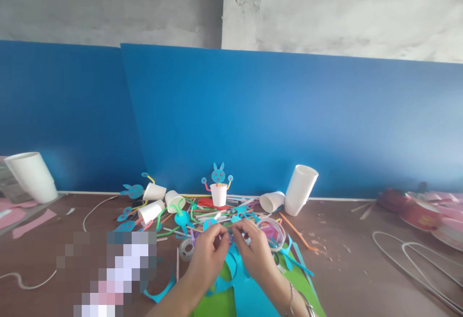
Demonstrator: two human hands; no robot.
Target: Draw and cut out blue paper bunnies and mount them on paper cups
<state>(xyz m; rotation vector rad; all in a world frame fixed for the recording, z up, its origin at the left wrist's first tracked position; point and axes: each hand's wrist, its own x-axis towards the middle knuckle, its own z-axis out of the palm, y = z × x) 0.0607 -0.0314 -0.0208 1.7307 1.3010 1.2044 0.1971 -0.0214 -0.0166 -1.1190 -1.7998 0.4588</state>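
Note:
My left hand (210, 249) and my right hand (255, 252) meet over the cluttered middle of the table, fingertips pinched close together. Whatever lies between the fingers is too small and hidden to make out. Just beyond the left fingers shows a round blue paper face (210, 223). Under both hands lie blue paper sheets (253, 295) with cut-out holes, on top of a green sheet (213, 305). A tape roll (187, 249) sits left of my left hand. Beside my right hand is a larger clear ring (277, 232), perhaps another tape roll.
Behind the hands stands a white paper cup (218, 195) with a blue rabbit face and straw arms. Several cups with blue paper pieces lie tipped at left, among scattered straws (202, 214). Stacked cups (301, 190) lean against the blue partition (275, 124). A white cable (408, 259) loops at right.

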